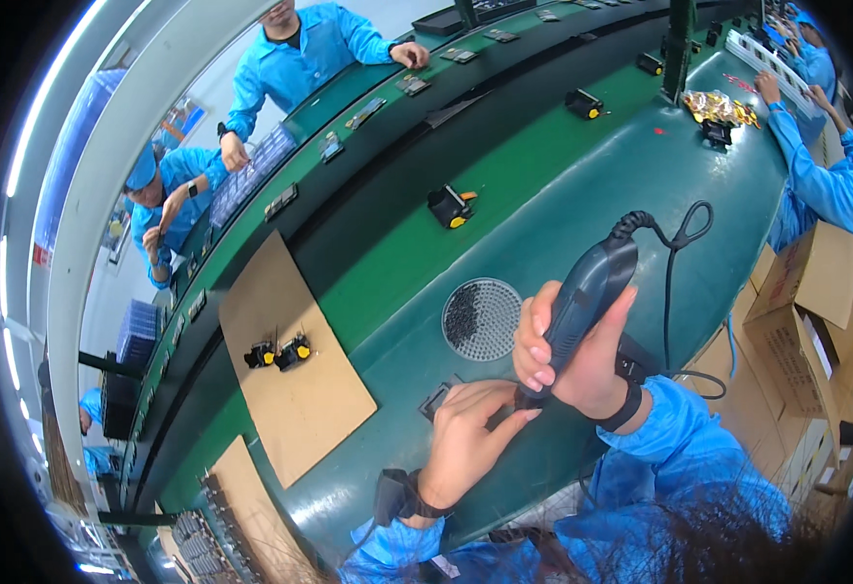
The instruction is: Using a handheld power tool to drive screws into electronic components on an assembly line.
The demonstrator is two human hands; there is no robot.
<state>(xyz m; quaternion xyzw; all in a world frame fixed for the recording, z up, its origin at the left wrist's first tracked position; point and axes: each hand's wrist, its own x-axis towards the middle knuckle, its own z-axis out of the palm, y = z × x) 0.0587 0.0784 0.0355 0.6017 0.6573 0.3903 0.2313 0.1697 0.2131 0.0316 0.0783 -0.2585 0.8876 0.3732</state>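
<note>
My right hand (592, 362) is wrapped around a dark electric screwdriver (592, 292), tilted with its tip down to the left and its cord at the top. My left hand (470, 433) is closed beside the tip, thumb and forefinger pinched around it or a small part there; the fingers hide which. A small black frame-like part (435, 400) shows at the left hand's knuckles. Just beyond the hands lies a round dimpled screw tray (504, 316), with small black screws (463, 316) heaped on its left side.
A cardboard sheet (300, 428) at left bears two black-and-yellow parts (278, 351). Similar parts (451, 206) sit on the green conveyor belt (378, 282). Gold foil pieces (719, 107) lie far right. Cardboard boxes (787, 360) stand at right. Co-workers in blue sit across and at far right.
</note>
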